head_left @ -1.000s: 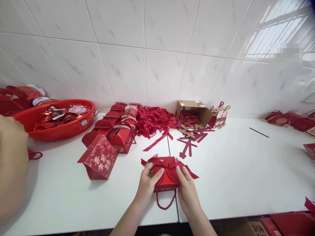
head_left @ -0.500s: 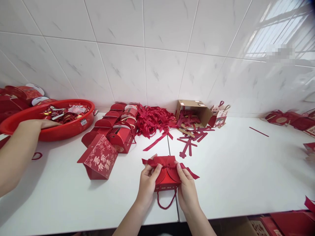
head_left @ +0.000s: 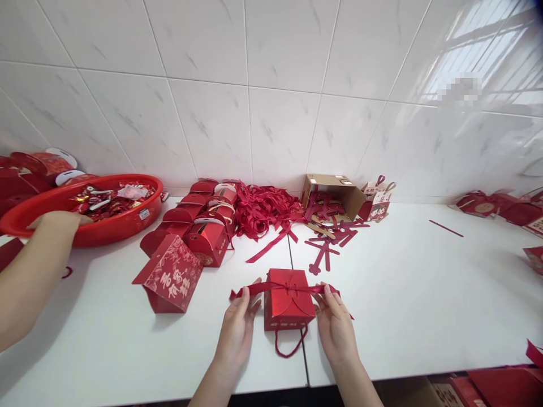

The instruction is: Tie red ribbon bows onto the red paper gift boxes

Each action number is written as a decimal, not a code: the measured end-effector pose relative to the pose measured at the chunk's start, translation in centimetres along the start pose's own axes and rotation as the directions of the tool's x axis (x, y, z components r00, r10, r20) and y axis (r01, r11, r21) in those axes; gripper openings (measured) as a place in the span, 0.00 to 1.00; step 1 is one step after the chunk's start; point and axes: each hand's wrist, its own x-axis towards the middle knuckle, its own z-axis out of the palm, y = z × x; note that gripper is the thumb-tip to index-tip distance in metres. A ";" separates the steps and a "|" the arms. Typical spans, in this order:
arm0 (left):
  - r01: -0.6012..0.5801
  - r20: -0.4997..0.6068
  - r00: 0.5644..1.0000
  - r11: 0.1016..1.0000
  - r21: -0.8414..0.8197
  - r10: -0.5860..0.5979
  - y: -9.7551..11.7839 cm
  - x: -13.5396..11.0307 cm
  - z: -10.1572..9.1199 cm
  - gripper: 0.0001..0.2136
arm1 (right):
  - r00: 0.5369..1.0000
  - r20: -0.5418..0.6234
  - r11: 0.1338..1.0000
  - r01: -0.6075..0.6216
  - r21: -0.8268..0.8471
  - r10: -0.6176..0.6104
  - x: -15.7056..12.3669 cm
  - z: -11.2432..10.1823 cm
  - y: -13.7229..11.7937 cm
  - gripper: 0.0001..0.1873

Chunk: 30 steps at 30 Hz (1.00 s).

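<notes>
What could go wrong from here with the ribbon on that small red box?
The left hand and right hand pinch opposite sides of the ribbon, so an uneven pull might skew it. Neither hand grips the red box, so it could slide or twist. The cord handle loops toward the person and might snag.

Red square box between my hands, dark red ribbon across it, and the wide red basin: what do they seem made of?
The box: probably folded card, glossy, judging by crisp edges and creases. The ribbon: likely satin-like fabric, as it is thin with slight sheen. The basin: seemingly smooth moulded plastic, given its rounded rim.
</notes>
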 end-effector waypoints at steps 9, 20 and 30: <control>-0.206 -0.092 0.971 0.969 0.138 0.220 4.4 1.0 -0.8 0.10 | 0.976 0.017 0.975 0.220 -0.045 -0.219 1.1 0.3 -3.6 0.10; -0.689 0.594 0.715 0.514 0.511 0.369 10.9 -0.8 9.0 0.10 | 0.695 0.615 0.691 0.650 -0.316 -0.372 -0.9 7.7 -11.0 0.08; -0.640 0.635 0.725 0.600 0.480 0.265 10.6 -0.9 10.7 0.14 | 0.559 0.731 0.695 0.700 -0.163 -0.392 -1.6 10.2 -10.9 0.08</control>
